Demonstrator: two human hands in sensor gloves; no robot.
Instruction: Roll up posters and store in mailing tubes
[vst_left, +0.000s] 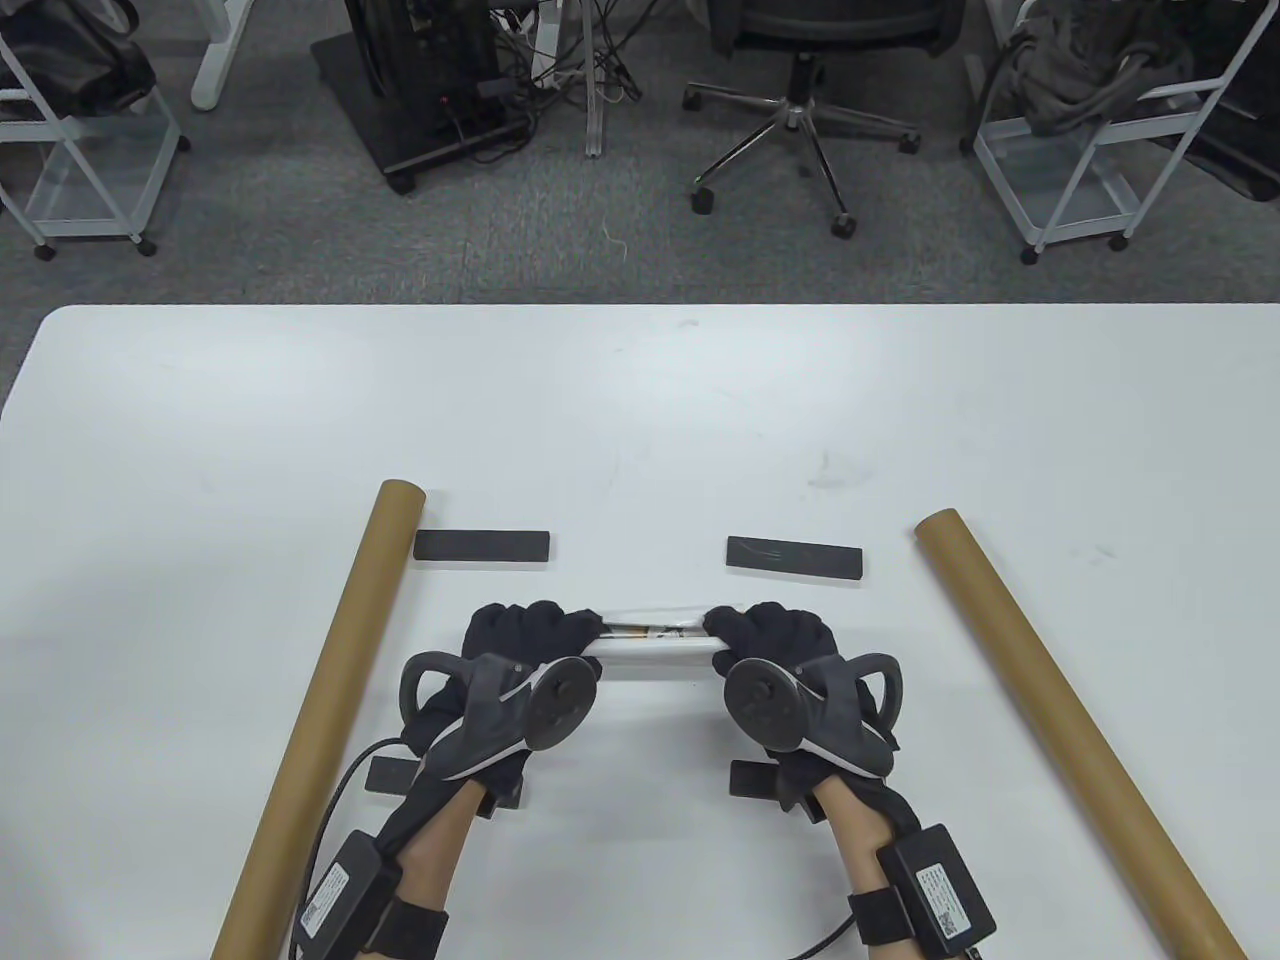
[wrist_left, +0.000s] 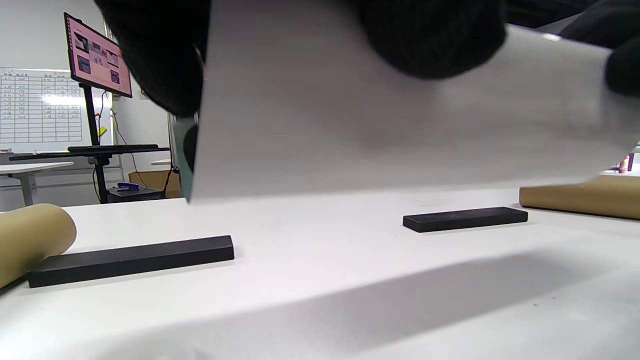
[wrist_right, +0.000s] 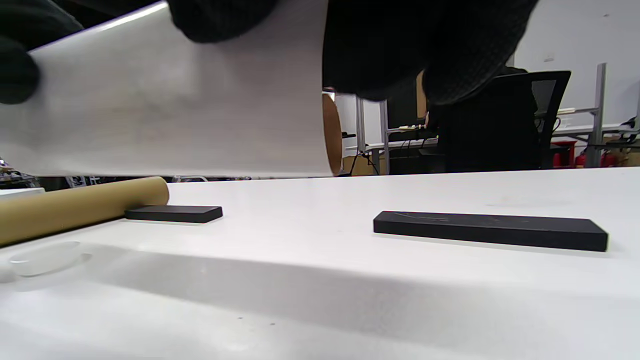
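A rolled white poster lies crosswise between both hands, lifted off the table; it fills the top of the left wrist view and of the right wrist view. My left hand grips its left end and my right hand grips its right end, fingers curled over the roll. A brown mailing tube lies to the left of my left hand, another brown mailing tube to the right of my right hand. Both tubes run from the table's near edge away from me.
Two black bars lie flat beyond the poster. Two more black bars lie partly hidden under my wrists. Beyond the white table are an office chair and wire carts.
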